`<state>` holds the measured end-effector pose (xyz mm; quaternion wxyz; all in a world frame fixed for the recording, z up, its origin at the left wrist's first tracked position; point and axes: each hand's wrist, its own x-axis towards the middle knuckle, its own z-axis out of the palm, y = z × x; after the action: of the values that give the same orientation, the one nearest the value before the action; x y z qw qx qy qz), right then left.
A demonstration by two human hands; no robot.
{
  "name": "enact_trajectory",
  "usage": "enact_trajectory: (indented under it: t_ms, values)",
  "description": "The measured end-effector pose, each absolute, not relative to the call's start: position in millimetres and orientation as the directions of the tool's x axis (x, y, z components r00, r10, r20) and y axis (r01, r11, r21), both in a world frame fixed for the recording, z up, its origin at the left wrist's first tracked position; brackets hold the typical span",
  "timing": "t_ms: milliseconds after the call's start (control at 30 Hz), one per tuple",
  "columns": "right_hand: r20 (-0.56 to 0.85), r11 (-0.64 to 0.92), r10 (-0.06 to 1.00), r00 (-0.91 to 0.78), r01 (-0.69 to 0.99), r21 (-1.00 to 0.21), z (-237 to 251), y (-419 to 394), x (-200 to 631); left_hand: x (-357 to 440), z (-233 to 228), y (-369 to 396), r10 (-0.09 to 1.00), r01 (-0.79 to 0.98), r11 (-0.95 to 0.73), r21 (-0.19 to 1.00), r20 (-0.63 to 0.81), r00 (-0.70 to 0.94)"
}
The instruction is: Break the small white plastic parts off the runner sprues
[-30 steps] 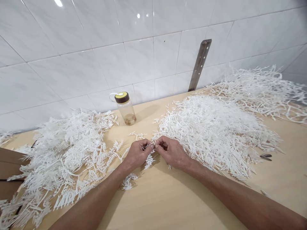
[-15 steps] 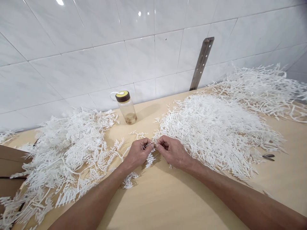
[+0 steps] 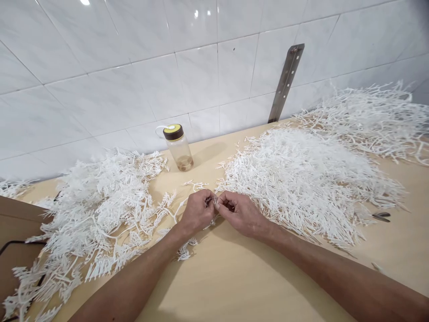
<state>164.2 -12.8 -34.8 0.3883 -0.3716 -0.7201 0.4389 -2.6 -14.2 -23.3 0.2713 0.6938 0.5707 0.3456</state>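
Just in front of me, my left hand [image 3: 200, 208] and my right hand [image 3: 241, 214] meet with fingertips nearly touching. Both are closed in a pinch around a small white plastic sprig [image 3: 216, 201], of which only a few thin prongs show; the fingers cover the rest. To the left lies a loose heap of branched white plastic sprigs [image 3: 103, 205], with stray pieces reaching toward my left wrist. A dense pile of thin white plastic pieces [image 3: 301, 179] spreads just right of my right hand.
A clear bottle [image 3: 181, 154] with a dark and yellow lid stands near the tiled wall. A perforated metal strip [image 3: 287, 82] leans there. Bare white branches [image 3: 375, 116] lie at back right, a small dark tool [image 3: 381, 216] at right. A cardboard box [image 3: 16, 228] sits at left.
My left hand has turned slightly, and the white sprig end that hung below it is now mostly hidden. Thin prongs now show between the fingertips. The view has shifted slightly.
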Motion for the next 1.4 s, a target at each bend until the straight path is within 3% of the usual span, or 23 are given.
enact_trajectory:
  t_ms: [167,367,533,667,800,1133,1400]
  values:
    - [0.156,0.204,0.957,-0.246,0.184,-0.962,-40.1,-9.8,164.5,-9.3,-19.8,-11.1,0.997,0.292,-0.054,0.955,0.037,0.062]
    - [0.012,0.036,0.979,-0.204,0.116,-0.993,-45.3,-6.1,164.5,-9.9,-6.7,-13.0,0.992,0.034,0.118,0.992,-0.119,0.029]
    - [0.218,0.242,0.969,-0.119,0.256,-0.936,-43.7,-0.8,172.5,-9.1,-7.2,-10.2,0.988,-0.059,0.148,0.987,-0.145,0.046]
    - [0.362,0.375,0.926,-0.11,0.392,-0.84,-37.8,1.7,179.3,-10.7,-12.3,-8.4,0.986,-0.086,0.157,0.984,-0.152,0.062]
    - [0.421,0.437,0.898,-0.132,0.395,-0.808,-33.0,-0.8,178.1,-10.4,-10.5,-10.7,0.984,-0.095,0.17,0.981,-0.164,0.07]
    - [0.138,0.246,0.929,-0.345,0.292,-0.924,-25.2,-9.9,171.7,-13.0,-19.1,-8.0,0.995,0.08,0.021,0.997,-0.028,0.095]
    - [0.098,0.229,0.911,-0.4,0.293,-0.929,-23.2,-8.7,171.9,-10.9,-20.4,-11.5,0.992,0.222,-0.09,0.971,0.067,0.106]
